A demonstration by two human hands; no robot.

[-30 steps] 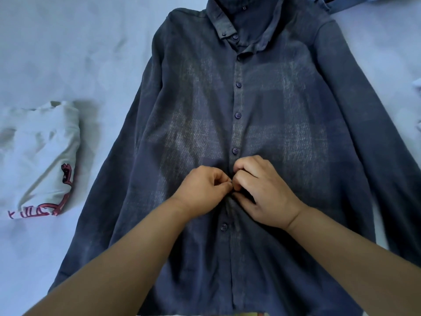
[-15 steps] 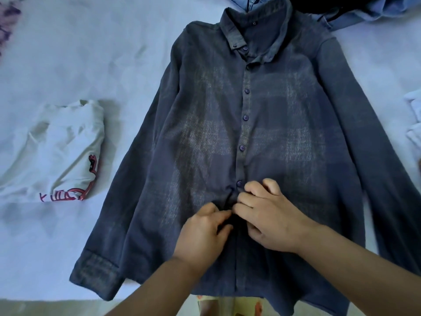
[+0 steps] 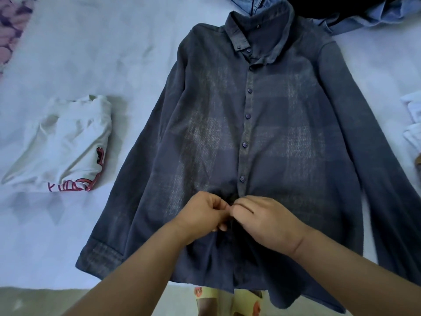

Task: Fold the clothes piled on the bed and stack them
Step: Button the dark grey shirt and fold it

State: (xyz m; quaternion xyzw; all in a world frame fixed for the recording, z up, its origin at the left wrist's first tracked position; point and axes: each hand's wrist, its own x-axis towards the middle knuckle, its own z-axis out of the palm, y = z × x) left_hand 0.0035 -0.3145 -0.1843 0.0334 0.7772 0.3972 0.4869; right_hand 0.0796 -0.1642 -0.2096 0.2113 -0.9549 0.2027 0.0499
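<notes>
While the dark shirt [image 3: 262, 133] lies face-up on the bed [image 3: 79, 53], sleeves spread, left hand [image 3: 202, 213] & right hand [image 3: 264, 221] each pinch its placket [image 3: 247, 124] edges together, prob. to fasten a lower button so the front stays flat for folding. 1 folded white tee [image 3: 61, 144] waits beside it, left.

Dark blue-grey faded-check shirt [image 3: 262, 133], white folded top [image 3: 63, 144] with red print
</notes>
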